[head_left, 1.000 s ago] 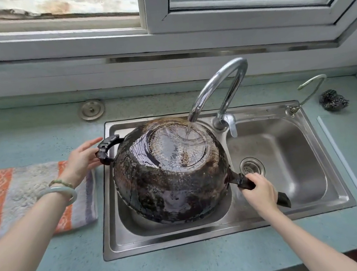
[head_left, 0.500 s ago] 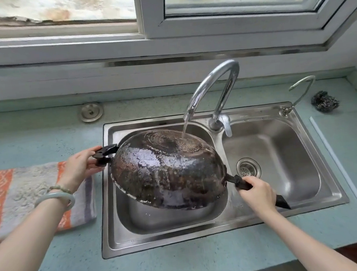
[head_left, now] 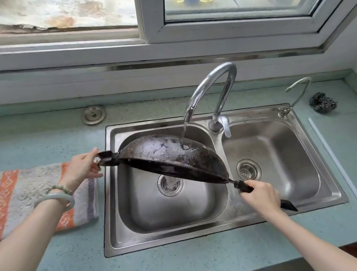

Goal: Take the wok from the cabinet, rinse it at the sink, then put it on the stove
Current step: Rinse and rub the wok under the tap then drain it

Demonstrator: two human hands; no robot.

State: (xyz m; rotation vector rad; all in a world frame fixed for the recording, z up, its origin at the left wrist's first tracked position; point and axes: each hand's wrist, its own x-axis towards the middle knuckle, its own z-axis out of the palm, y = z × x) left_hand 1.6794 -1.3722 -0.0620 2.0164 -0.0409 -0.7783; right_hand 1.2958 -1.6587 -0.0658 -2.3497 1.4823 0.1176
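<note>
Blackened wok [head_left: 171, 158] tilted under faucet [head_left: 210, 91] stream, frame centre, over sink [head_left: 206, 232]; left hand [head_left: 81, 168] pinches loop handle, right hand [head_left: 261, 197] wraps long handle.

Wet blackened metal wok [head_left: 171, 156], shiny steel sink [head_left: 217, 231]

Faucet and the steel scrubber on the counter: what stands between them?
In the head view, a thin curved second tap stands at the back right corner of the sink, between the faucet and the steel scrubber.
</note>
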